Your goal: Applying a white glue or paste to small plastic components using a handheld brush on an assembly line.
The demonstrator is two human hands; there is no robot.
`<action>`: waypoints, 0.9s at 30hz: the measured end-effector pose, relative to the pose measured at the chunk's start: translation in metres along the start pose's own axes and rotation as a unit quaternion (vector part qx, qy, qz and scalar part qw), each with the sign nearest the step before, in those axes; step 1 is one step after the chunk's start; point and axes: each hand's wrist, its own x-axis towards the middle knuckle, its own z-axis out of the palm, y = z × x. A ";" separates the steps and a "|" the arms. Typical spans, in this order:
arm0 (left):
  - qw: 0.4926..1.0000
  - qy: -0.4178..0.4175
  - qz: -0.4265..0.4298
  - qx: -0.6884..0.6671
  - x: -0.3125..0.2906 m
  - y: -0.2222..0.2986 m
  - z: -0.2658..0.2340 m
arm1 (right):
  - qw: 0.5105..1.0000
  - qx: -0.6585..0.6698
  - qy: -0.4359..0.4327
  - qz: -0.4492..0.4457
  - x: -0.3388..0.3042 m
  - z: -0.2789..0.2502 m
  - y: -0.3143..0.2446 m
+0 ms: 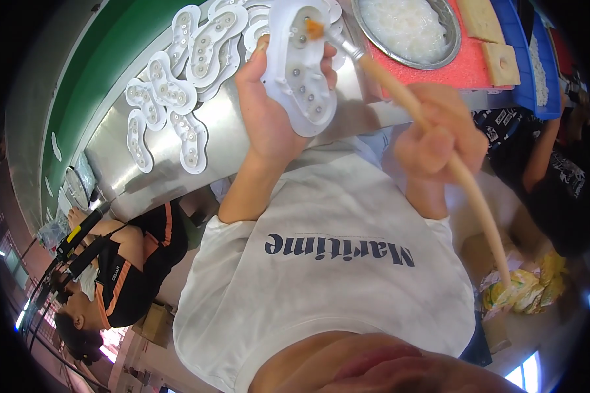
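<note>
My left hand [265,114] grips a white plastic sole-shaped piece [306,78] by its edges, tilted up above the bench. Its recessed middle carries several small round metal studs. In my right hand [439,134] is a brush [394,88] with a long wooden handle, the fist closed round the handle. The brush's orange-brown bristles lie over the upper end of the recess, touching or very near the surface. Further white sole-shaped pieces [170,82] with studs lie spread and overlapping on the metal bench, left of my left hand.
A round metal bowl [453,49] of whitish, jelly-like stuff sits on a red foam sheet [400,71]. Beside it are yellowish blocks [499,64] and a blue tray [528,88]. A green strip [78,78] runs behind the metal bench [137,187]. Other people work at left and right.
</note>
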 end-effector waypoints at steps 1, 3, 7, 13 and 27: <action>1.000 -0.015 -0.013 -0.007 -0.001 0.000 -0.001 | 0.999 -0.009 0.025 -0.026 0.003 0.002 0.009; 0.999 -0.028 -0.025 -0.015 -0.003 0.001 0.000 | 0.997 -0.017 0.049 -0.052 0.004 0.008 0.013; 0.998 0.049 -0.037 -0.005 -0.003 0.008 0.005 | 0.994 -0.014 0.013 -0.107 0.005 0.017 0.012; 0.998 0.032 -0.048 0.012 -0.001 0.012 0.001 | 0.990 0.013 0.026 -0.140 0.008 0.018 0.007; 0.986 -0.013 -0.113 -0.123 0.009 0.024 -0.001 | 0.991 0.121 -0.038 0.029 0.000 0.013 -0.002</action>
